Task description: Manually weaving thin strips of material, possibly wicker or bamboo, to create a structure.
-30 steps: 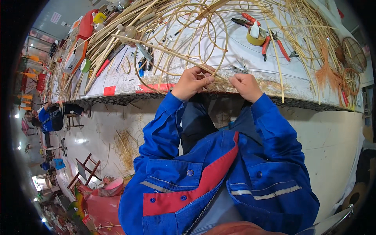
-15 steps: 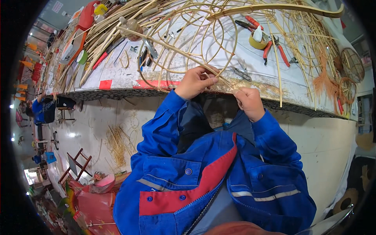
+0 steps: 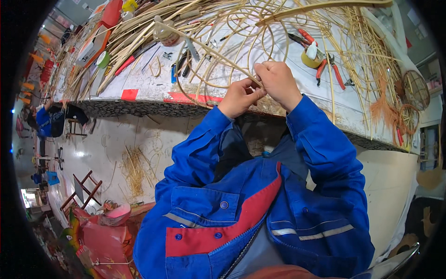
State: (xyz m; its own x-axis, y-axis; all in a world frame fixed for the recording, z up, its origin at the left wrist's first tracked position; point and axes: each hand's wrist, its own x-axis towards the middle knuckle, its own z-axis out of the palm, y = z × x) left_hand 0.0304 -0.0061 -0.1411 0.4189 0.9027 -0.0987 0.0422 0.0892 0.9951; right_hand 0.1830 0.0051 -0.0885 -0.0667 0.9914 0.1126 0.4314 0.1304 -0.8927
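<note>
Over the near edge of the worktable, my left hand (image 3: 240,98) pinches a thin bamboo strip (image 3: 218,56), which runs up and left toward a clear bottle. My right hand (image 3: 281,83) presses in close beside it, thumb and fingers closed at the strip's lower end. What lies between the fingertips is too small to make out. The strip crosses a frame of bent bamboo hoops (image 3: 287,41) tied at several joints, lying beyond my hands. A thick curved bamboo piece (image 3: 325,8) rests across its far side.
Right of the frame are red-handled shears (image 3: 335,74), pliers (image 3: 305,35) and a yellow tape roll (image 3: 310,60). A clear bottle (image 3: 166,35) stands left, near piled bamboo strips (image 3: 134,39). A folding stool (image 3: 83,189) and bamboo scraps (image 3: 134,172) are on the floor.
My right hand has moved up and left, from apart at the strip's end to touching beside my left hand. The view has shifted slightly; my left hand keeps its pinch.
</note>
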